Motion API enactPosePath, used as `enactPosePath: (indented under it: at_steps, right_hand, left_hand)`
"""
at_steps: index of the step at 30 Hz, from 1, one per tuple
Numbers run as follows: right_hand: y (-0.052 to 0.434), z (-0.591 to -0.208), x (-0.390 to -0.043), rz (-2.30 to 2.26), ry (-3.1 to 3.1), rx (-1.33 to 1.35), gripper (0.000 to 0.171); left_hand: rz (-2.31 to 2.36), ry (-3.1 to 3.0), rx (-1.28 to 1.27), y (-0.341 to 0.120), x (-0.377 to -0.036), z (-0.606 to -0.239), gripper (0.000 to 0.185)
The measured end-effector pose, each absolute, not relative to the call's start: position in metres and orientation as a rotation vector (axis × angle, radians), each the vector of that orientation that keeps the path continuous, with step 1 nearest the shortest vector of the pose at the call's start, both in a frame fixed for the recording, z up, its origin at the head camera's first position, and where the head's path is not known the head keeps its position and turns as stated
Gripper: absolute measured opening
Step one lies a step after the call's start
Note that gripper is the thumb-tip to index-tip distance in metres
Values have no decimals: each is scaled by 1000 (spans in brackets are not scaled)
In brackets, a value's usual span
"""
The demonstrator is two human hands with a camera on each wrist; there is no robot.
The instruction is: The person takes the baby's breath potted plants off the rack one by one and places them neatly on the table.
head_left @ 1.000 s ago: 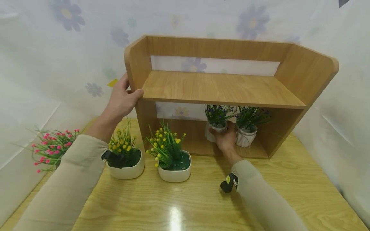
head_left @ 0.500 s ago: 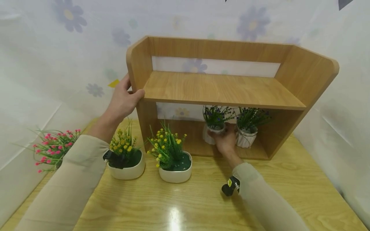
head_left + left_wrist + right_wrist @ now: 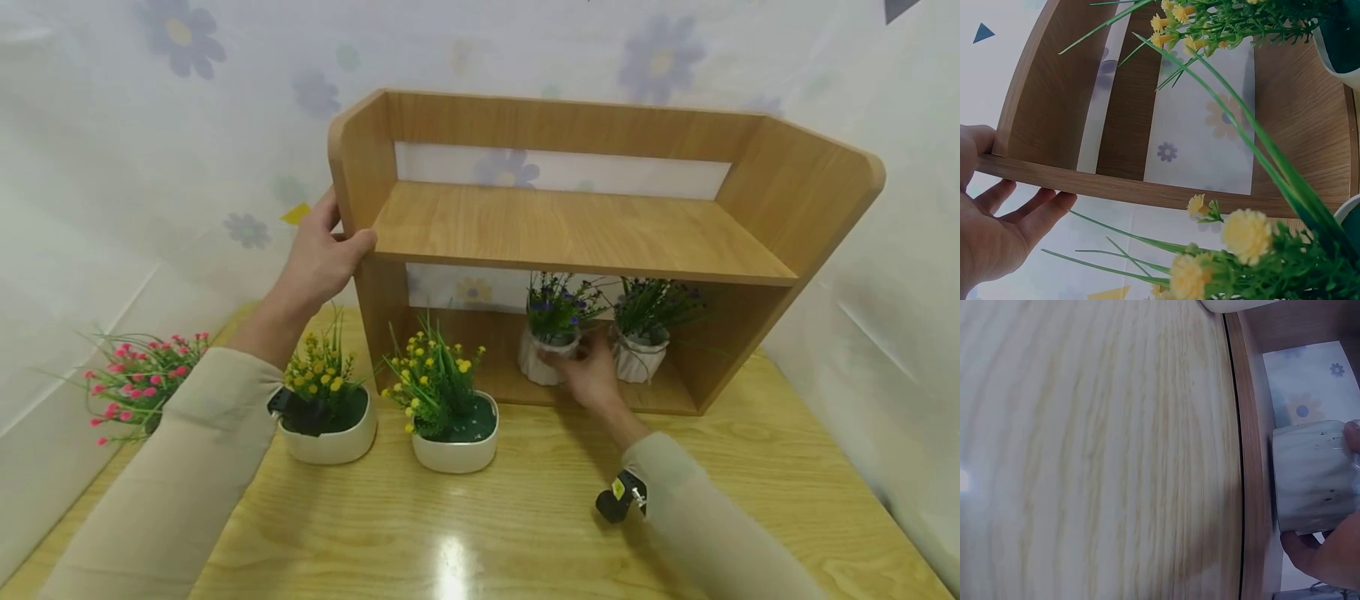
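Note:
A wooden two-level shelf (image 3: pixel 570 229) stands at the back of the table. My left hand (image 3: pixel 330 250) grips its left side panel, thumb over the front edge; the left wrist view shows the fingers (image 3: pixel 1029 212) behind the panel edge (image 3: pixel 1122 186). In the lower compartment my right hand (image 3: pixel 579 365) holds a white ribbed pot of purple flowers (image 3: pixel 542 354). The right wrist view shows this pot (image 3: pixel 1313 475) between thumb and fingers on the bottom board. A second, similar pot (image 3: pixel 637 354) stands just to its right, apart from the hand.
Two white pots of yellow flowers (image 3: pixel 327 417) (image 3: pixel 452 429) stand on the table (image 3: pixel 525 517) in front of the shelf's left end. A pink-flowered plant (image 3: pixel 138 379) sits at the far left. Flower-printed walls (image 3: pixel 187 125) close in behind and on both sides.
My right hand has slid the purple-flower pot a little to the left and toward the front of the lower compartment. The left hand has stayed on the side panel.

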State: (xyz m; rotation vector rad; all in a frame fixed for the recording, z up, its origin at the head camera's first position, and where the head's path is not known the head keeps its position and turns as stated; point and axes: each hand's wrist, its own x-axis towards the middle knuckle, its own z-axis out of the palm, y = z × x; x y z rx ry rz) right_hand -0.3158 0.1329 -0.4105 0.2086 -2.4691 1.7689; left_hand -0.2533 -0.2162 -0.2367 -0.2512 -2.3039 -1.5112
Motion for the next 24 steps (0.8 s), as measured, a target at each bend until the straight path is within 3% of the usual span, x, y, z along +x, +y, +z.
enactPosePath:
  at_steps: [15,24]
  right_hand:
    - [151,-402,-299,1759,-2551,366,92]
    - [160,-395,-283,1770,-2595,378,106]
  left_hand:
    - [-1525,-2291,-246,-217,-255,-238,64]
    - [-1523,-2300,-243,-218,-254,-238,64]
